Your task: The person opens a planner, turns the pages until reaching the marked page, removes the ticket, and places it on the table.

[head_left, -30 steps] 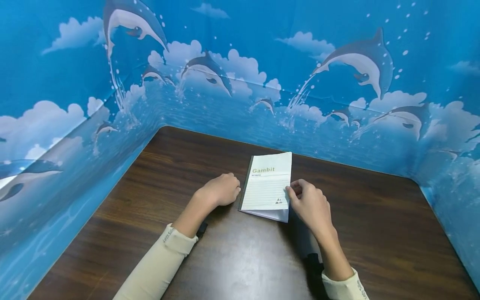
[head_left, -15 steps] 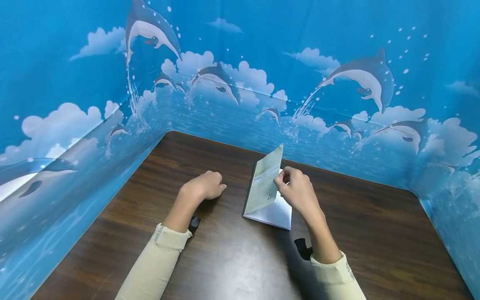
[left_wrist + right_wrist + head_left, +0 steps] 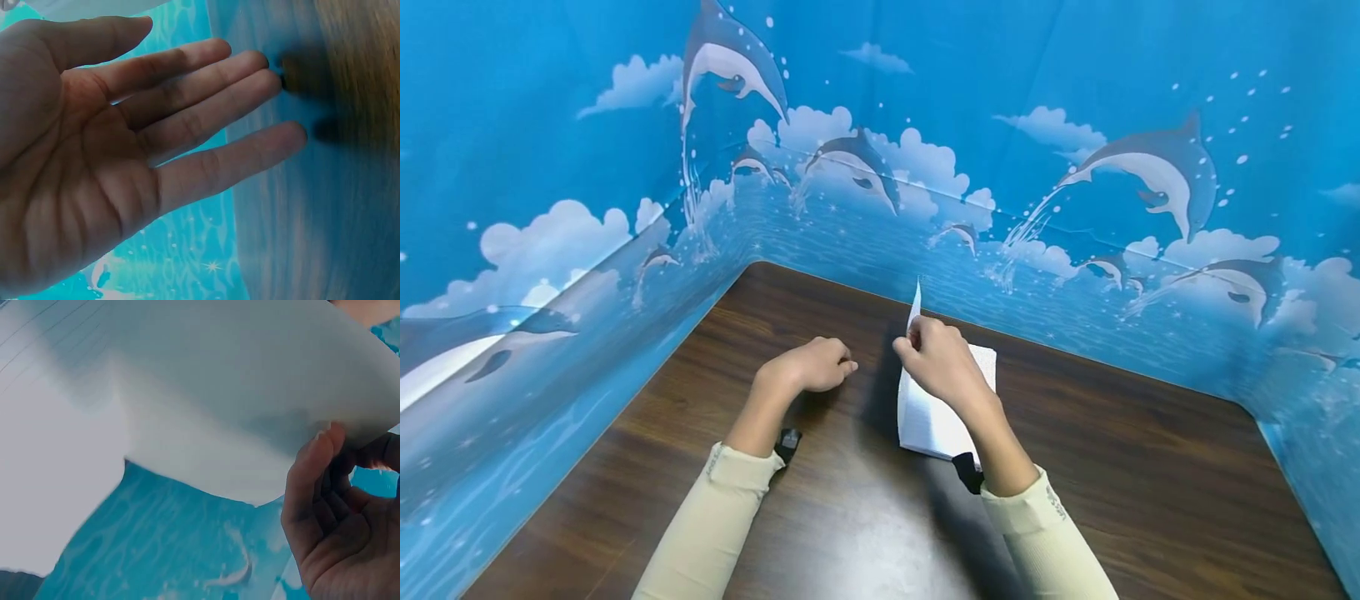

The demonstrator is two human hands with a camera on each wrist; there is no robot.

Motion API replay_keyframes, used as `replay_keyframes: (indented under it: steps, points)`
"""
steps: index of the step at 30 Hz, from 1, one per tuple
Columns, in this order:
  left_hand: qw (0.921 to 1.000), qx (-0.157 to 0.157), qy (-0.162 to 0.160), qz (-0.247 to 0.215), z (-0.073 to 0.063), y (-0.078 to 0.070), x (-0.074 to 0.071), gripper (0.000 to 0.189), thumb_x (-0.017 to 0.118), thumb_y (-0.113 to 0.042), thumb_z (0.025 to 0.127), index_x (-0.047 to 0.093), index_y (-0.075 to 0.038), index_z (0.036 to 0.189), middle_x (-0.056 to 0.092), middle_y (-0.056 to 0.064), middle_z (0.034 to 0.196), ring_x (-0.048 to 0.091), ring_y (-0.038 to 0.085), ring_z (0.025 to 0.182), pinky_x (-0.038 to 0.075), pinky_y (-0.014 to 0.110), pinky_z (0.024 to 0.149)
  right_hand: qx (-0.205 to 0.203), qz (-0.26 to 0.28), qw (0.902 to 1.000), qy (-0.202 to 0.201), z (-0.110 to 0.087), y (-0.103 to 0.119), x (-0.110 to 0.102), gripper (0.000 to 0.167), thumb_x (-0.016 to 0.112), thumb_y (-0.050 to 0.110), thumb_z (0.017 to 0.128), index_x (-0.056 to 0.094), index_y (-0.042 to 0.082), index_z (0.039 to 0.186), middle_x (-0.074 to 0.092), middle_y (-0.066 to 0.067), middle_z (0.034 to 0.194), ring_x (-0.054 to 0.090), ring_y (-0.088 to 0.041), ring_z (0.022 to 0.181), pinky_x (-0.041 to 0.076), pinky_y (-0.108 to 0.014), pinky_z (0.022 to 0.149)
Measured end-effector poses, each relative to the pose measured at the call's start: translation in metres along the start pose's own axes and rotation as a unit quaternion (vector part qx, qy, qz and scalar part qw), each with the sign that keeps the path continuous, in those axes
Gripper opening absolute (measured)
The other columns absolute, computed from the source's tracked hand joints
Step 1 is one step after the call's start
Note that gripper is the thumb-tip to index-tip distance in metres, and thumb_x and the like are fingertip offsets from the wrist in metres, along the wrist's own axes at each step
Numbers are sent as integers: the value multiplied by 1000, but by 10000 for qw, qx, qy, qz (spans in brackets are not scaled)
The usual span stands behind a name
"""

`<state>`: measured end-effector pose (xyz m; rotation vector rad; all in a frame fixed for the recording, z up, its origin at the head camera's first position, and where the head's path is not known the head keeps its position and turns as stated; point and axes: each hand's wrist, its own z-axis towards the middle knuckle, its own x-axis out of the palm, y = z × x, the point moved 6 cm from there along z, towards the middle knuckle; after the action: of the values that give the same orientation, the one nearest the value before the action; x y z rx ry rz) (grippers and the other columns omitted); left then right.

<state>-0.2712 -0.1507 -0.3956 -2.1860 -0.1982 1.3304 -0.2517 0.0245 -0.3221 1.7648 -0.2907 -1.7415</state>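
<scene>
A white notebook (image 3: 934, 423) lies partly open on the dark table, its inner pages exposed. My right hand (image 3: 946, 358) pinches the edge of its front cover (image 3: 915, 302), which stands nearly upright. In the right wrist view the plain inner side of the cover (image 3: 212, 400) fills the top, and thumb and fingers of the right hand (image 3: 344, 519) hold its edge. To the left of the notebook, apart from it, my left hand (image 3: 808, 367) rests near the tabletop. Its fingers look loosely extended with nothing in them in the left wrist view.
The wood-grain table (image 3: 1135, 467) spreads around the notebook. A blue curtain (image 3: 1037, 200) printed with dolphins and clouds rises along its back and sides. Black straps (image 3: 787, 446) show at both wrists.
My right hand has lifted the notebook's cover from nearly flat to upright and carried it leftward, exposing the pages. My left hand has shifted slightly left, away from the notebook.
</scene>
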Motion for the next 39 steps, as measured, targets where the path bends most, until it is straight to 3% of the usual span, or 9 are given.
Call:
replay_keyframes:
  steps: [3, 6, 10, 14, 19, 23, 27, 32, 39]
  points:
    - [9996, -82, -50, -270, 0, 5, -5, 40, 45, -25, 116, 68, 5, 128, 71, 19, 116, 65, 25, 95, 54, 41, 82, -94, -112, 9998, 137, 6, 10, 13, 24, 53, 17, 100, 50, 11, 76, 39, 1, 62, 34, -14, 53, 28, -31, 51]
    - [9955, -273, -112, -906, 0, 14, -7, 39, 42, -24, 117, 68, 4, 107, 63, 15, 89, 62, 26, 76, 61, 40, 69, -138, -225, 9991, 330, 13, 17, 31, 26, 53, 19, 101, 50, 13, 76, 41, 2, 61, 33, -14, 52, 26, -30, 49]
    - [9792, -486, -165, -1964, 0, 29, -8, 41, 39, -21, 118, 67, 7, 109, 65, 14, 88, 66, 25, 77, 65, 41, 65, -168, -279, 9975, 625, 19, 25, 56, 28, 54, 22, 103, 51, 14, 78, 42, 2, 62, 33, -14, 51, 26, -29, 48]
    - [9579, -439, -65, -2836, 2, 38, -5, 44, 36, -23, 119, 67, 6, 106, 66, 13, 88, 69, 24, 80, 66, 41, 67, -187, -228, 9956, 885, 22, 29, 79, 30, 56, 26, 107, 54, 13, 80, 46, 0, 63, 39, -15, 51, 31, -29, 48]
    - [9403, -297, -100, -3390, 5, 42, -3, 45, 37, -27, 119, 61, -3, 89, 57, 6, 80, 62, 18, 75, 64, 35, 63, -544, -227, 9926, 1060, 26, 13, 114, 27, 53, 26, 109, 64, 13, 88, 52, 1, 63, 49, -15, 53, 39, -30, 50]
    - [9513, -227, -261, -3063, 5, 41, -6, 34, 48, -14, 114, 58, -4, 83, 55, 7, 78, 60, 17, 70, 63, 32, 60, -793, -118, 9911, 1059, 24, -2, 122, 23, 54, 21, 107, 70, 12, 94, 54, 3, 63, 50, -13, 54, 41, -30, 53]
    - [9648, -333, -390, -2578, 6, 41, -4, 35, 58, -5, 108, 49, -7, 75, 54, 9, 76, 60, 18, 66, 63, 32, 60, -615, -167, 9915, 1133, 12, -10, 101, 15, 62, 13, 104, 75, 7, 101, 69, -3, 79, 58, -13, 64, 47, -28, 59]
    - [9711, -572, -510, -2259, 8, 43, 0, 35, 60, -2, 106, 48, -8, 74, 55, 10, 75, 60, 19, 64, 62, 32, 60, -139, -564, 9927, 1057, 4, -38, 75, 23, 66, 3, 101, 75, -2, 123, 78, -16, 110, 64, -17, 79, 54, -31, 70]
    - [9775, -725, -475, -1924, 14, 47, 6, 32, 61, -3, 106, 49, -7, 77, 55, 10, 76, 62, 18, 62, 62, 31, 60, 72, -1105, 9914, 696, 3, -98, 50, 29, 68, 6, 102, 73, -3, 128, 72, -15, 105, 61, -22, 91, 55, -41, 78]
